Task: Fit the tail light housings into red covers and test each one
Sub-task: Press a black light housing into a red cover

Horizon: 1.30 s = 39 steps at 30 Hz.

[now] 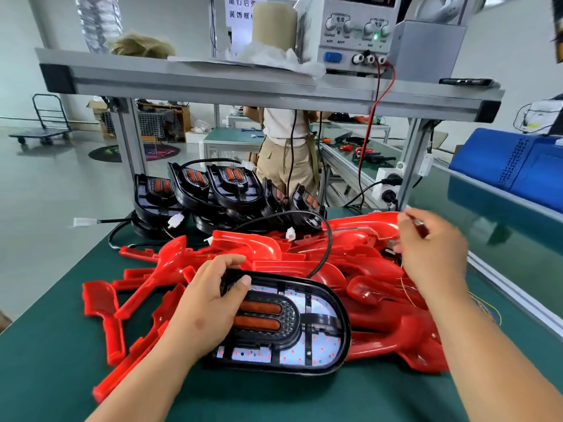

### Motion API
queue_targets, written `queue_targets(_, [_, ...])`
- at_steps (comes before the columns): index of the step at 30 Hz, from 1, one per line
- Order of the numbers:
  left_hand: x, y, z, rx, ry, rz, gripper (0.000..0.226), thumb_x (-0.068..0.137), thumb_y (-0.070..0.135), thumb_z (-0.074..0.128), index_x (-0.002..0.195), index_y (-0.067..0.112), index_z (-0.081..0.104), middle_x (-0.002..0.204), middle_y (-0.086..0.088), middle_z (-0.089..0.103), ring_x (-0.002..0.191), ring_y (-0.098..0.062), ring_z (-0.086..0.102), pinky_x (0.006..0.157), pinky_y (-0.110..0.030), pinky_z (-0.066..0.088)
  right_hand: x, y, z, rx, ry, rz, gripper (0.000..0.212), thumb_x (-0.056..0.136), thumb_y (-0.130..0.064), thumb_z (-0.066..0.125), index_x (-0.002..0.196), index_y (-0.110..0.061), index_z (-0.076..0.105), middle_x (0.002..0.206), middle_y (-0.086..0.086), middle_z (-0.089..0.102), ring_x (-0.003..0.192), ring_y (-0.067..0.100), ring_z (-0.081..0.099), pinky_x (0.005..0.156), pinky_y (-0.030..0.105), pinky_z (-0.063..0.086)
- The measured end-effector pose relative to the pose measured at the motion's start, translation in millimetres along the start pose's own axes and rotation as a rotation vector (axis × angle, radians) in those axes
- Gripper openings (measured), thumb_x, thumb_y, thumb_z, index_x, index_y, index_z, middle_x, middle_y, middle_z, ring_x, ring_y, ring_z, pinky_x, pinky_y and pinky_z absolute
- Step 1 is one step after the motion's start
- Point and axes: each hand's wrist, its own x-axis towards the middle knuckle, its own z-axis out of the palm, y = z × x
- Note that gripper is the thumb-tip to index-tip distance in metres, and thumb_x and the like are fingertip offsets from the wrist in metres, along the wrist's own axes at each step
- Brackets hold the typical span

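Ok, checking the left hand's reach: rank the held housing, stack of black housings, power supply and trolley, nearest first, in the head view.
1. Held housing, gripped by the left hand.
2. Stack of black housings, table's back.
3. Power supply, upper shelf.
4. Trolley, far left floor.

Glossy red plastic covers [359,269], matt mat [61,360]

Lit black housing [292,327] with glowing red LEDs, face up at near edge of jumbled red covers [350,260]; spare housings [219,190] stacked behind.
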Motion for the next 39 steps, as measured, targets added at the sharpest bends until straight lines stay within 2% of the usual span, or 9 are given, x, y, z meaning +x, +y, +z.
queue_targets(5, [1, -2, 0, -0.101, -0.031, 0.004, 0.031, 0.096, 0.015, 0.059, 0.111, 0.042, 0.059, 0.122, 0.016, 0.052, 0.11, 0.005, 0.057, 0.078, -0.009, 0.051, -5, -12, -10, 0.242, 0.023, 0.017, 0.036, 0.095, -0.019, 0.055, 0.102, -0.053, 0.063, 0.07, -0.016, 0.069, 0.048, 0.005, 0.064, 0.047, 0.012, 0.045])
queue_targets(8, [0, -2, 1, -0.199, -0.142, -0.054, 0.033, 0.097, 0.012, 0.058, 0.113, 0.04, 0.064, 0.119, 0.013, 0.06, 0.104, -0.026, 0.068, 0.088, -0.045, 0.056, -9, -14, -10, 0.284, -0.008, 0.074, 0.037, 0.092, -0.013, 0.053, 0.09, -0.045, 0.07, 0.056, -0.008, 0.064, 0.041, 0.003, 0.059, 0.039, 0.01, 0.037])
queue_targets(11, [1, -2, 4, -0.234, -0.16, -0.065, 0.03, 0.098, 0.014, 0.056, 0.109, 0.041, 0.065, 0.112, 0.003, 0.07, 0.101, -0.021, 0.069, 0.085, -0.045, 0.057, -15, -11, -11, 0.345, -0.016, 0.153, 0.044, 0.086, -0.008, 0.049, 0.075, -0.044, 0.072, 0.049, -0.004, 0.062, 0.038, 0.005, 0.055, 0.038, 0.014, 0.038])
queue_targets(16, [4, -10, 11, -0.303, -0.025, -0.149, 0.044, 0.102, 0.01, 0.042, 0.105, 0.049, 0.064, 0.123, 0.012, 0.046, 0.105, -0.039, 0.064, 0.083, -0.055, 0.055, -7, -4, -16, 0.535, -0.11, 0.491, 0.018, 0.091, -0.023, 0.06, 0.081, -0.012, 0.069, 0.046, 0.004, 0.06, 0.033, 0.011, 0.05, 0.03, 0.018, 0.031])
queue_targets(20, [3, -8, 14, -0.256, 0.071, -0.076, 0.048, 0.101, 0.011, 0.041, 0.104, 0.055, 0.06, 0.114, 0.027, 0.049, 0.105, -0.021, 0.066, 0.087, -0.042, 0.055, -6, 0, -22, 0.743, -0.206, 0.538, 0.043, 0.08, -0.052, 0.067, 0.08, -0.01, 0.065, 0.057, 0.011, 0.068, 0.047, 0.016, 0.064, 0.038, 0.018, 0.045])
queue_targets(24, [2, -1, 11, -0.093, 0.252, -0.03, 0.051, 0.099, 0.011, 0.044, 0.096, 0.061, 0.051, 0.11, 0.026, 0.047, 0.103, 0.028, 0.038, 0.082, -0.004, 0.034, -12, -6, -29, 0.809, -0.285, 0.368, 0.028, 0.068, -0.036, 0.074, 0.081, -0.012, 0.065, 0.068, 0.009, 0.073, 0.061, 0.018, 0.072, 0.05, 0.017, 0.053])
queue_targets(31, [3, 1, 14, -0.143, 0.292, -0.093, 0.037, 0.102, 0.017, 0.041, 0.097, 0.053, 0.052, 0.114, 0.019, 0.05, 0.11, -0.001, 0.048, 0.097, -0.029, 0.038, -28, -37, -35, 1.163, -0.42, 0.485, 0.023, 0.078, -0.037, 0.062, 0.062, -0.023, 0.07, 0.045, -0.002, 0.056, 0.036, 0.007, 0.051, 0.036, 0.016, 0.037])
queue_targets(36, [8, 6, 14, -0.345, 0.268, -0.197, 0.033, 0.104, 0.018, 0.041, 0.099, 0.044, 0.06, 0.123, -0.003, 0.059, 0.113, -0.024, 0.059, 0.097, -0.05, 0.049, -70, -42, -8, 0.782, -0.92, 0.585, 0.029, 0.069, -0.043, 0.067, 0.062, -0.015, 0.065, 0.043, 0.011, 0.054, 0.027, 0.016, 0.043, 0.033, 0.016, 0.027])
queue_targets(39, [8, 9, 13, -0.518, 0.267, -0.245, 0.031, 0.105, 0.016, 0.04, 0.102, 0.037, 0.063, 0.106, -0.005, 0.072, 0.089, -0.022, 0.072, 0.066, -0.037, 0.061, -76, -38, -1, 0.63, -0.92, 0.609, 0.037, 0.065, -0.048, 0.068, 0.069, -0.013, 0.059, 0.047, 0.012, 0.056, 0.03, 0.017, 0.045, 0.033, 0.016, 0.027])
